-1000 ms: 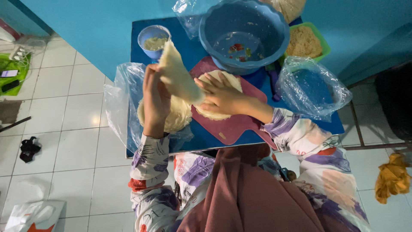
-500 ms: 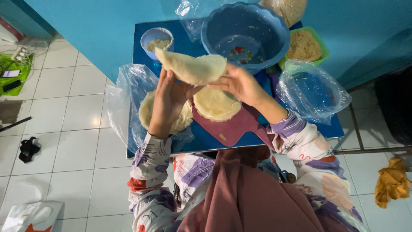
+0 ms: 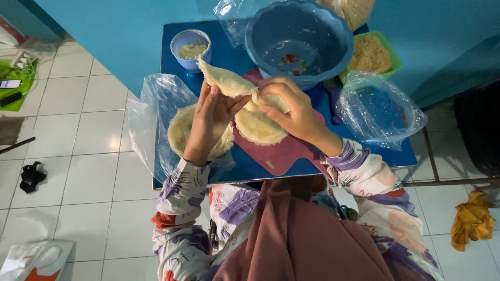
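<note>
While both hands hold it up over the blue table point(image 3: 182, 49), the folded piece of dough point(image 3: 226, 80) hangs in the air just above the maroon cutting board point(image 3: 284, 153). It is a pale half-moon, tilted so that its pointed end reaches toward the small blue cup point(image 3: 191, 48). The left hand point(image 3: 208, 122) grips its lower edge, fingers upright and pressed against the dough with the thumb closing on it from the side. The right hand point(image 3: 289, 106) pinches the other end, fingers curled tightly over the edge.

Below the hands, a flat round sheet of dough point(image 3: 258, 127) lies on the cutting board. Just to the left of the board sits a stack of round dough sheets point(image 3: 179, 127) on a clear plastic bag point(image 3: 151, 112), partly hidden by the left wrist. The small cup holds a pale filling. Behind the board stands a large blue basin point(image 3: 299, 39) with a few red and green bits in its bottom. To the right of the basin is a green tray point(image 3: 388, 49) of light brown crumbs, and near it a blue bowl wrapped in clear plastic point(image 3: 380, 106).

The table stands on a white tiled floor point(image 3: 88, 156) against a blue wall point(image 3: 120, 21). A yellow cloth point(image 3: 471, 221) lies on the floor at the right.
</note>
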